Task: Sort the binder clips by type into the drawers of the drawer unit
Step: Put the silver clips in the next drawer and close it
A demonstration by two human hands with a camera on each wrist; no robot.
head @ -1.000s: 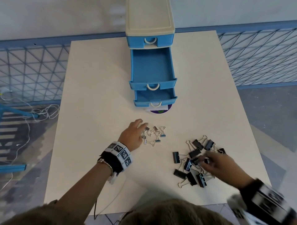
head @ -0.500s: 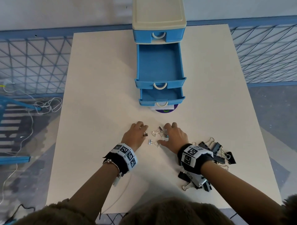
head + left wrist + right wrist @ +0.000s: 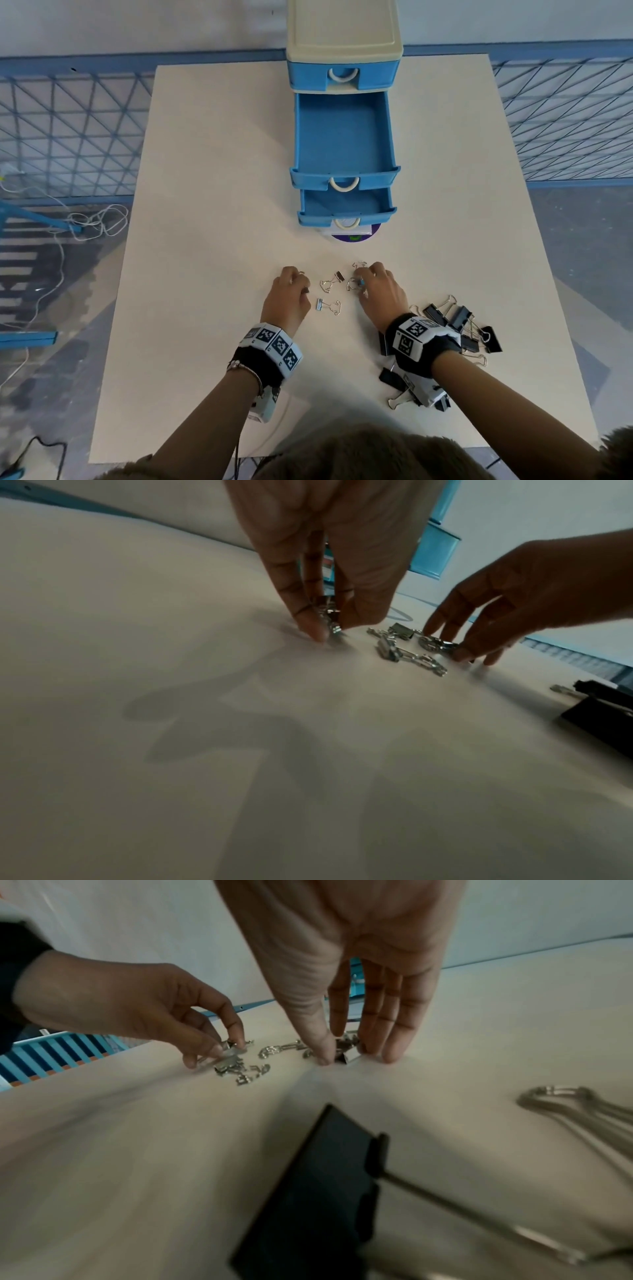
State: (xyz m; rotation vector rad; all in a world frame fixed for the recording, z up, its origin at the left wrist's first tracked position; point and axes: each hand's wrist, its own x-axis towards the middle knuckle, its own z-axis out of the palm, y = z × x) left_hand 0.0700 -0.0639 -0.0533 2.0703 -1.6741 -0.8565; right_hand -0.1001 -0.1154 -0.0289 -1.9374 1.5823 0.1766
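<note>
The blue and cream drawer unit (image 3: 343,34) stands at the table's far side. Its middle drawer (image 3: 342,137) is pulled far out and its bottom drawer (image 3: 346,205) partly; both look bare. Small silver binder clips (image 3: 329,306) lie loose in front of it. My left hand (image 3: 301,284) pinches a small clip or two (image 3: 330,620) against the table. My right hand (image 3: 359,281) pinches another small clip (image 3: 346,1050) between thumb and fingers. A pile of large black binder clips (image 3: 459,318) lies under and right of my right wrist.
The top drawer (image 3: 343,73) is shut. A purple disc (image 3: 356,237) pokes out under the unit. Blue mesh fencing (image 3: 68,130) runs around the cream table (image 3: 205,205); white cables (image 3: 92,219) lie on the floor at left.
My right hand left the black clip pile and came over to the small clips beside my left hand. Both hands now pinch small clips.
</note>
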